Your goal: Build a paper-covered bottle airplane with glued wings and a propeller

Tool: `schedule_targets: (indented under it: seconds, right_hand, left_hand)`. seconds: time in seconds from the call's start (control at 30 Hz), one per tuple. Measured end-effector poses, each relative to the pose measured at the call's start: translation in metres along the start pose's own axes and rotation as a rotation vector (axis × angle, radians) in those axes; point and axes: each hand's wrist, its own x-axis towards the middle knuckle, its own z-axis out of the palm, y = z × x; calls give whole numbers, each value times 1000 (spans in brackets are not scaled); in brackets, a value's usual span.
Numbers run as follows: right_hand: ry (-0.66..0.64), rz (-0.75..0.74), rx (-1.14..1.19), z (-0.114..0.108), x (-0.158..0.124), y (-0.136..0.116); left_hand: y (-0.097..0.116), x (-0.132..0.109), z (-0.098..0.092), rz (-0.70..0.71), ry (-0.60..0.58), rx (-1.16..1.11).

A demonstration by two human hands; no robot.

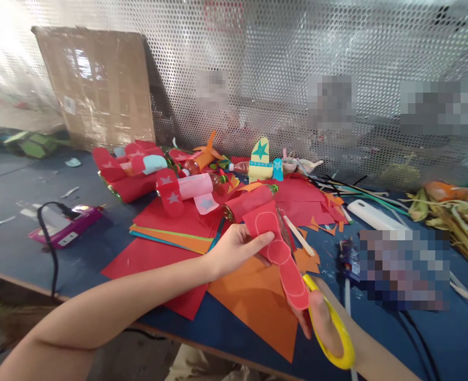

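Between the thumb and fingers of my left hand is a piece of red paper with a propeller outline drawn in pale lines. The lower blade is cut round; the upper end still has square corners. My right hand is closed on a pair of scissors with yellow handles, my thumb through one loop. Their blades are mostly hidden behind the paper. Below my hands lie orange sheets and a red sheet. Close behind the paper rests a bottle wrapped in red paper.
Paper-covered bottle planes, including a pink one and a yellow one, stand at the back. A purple power strip is at left. A glue gun, a white tool and dry husks lie at right.
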Motion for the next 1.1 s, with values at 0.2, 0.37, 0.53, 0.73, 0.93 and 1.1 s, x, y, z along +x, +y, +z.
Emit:
schedule_targets:
  seconds: [0.2, 0.37, 0.53, 0.73, 0.93, 1.1]
  right_hand:
    - [2, 62, 147, 1, 0, 2]
    - [13, 76, 191, 0, 0, -2]
    - [42, 50, 108, -1, 1, -5]
    - [65, 12, 64, -1, 2, -12]
    - [53, 4, 25, -3, 4, -11]
    - [62, -16, 5, -2, 4, -11]
  left_hand:
    - [-2, 1, -1, 2, 8, 18]
    - [-2, 0, -1, 1, 12, 6]
    - [-2, 0, -1, 9, 18, 8]
    - [-2, -1, -1, 19, 27, -10]
    - [-4, -1, -2, 23, 34, 16]
    - [-4, -1, -3, 35, 37, 37]
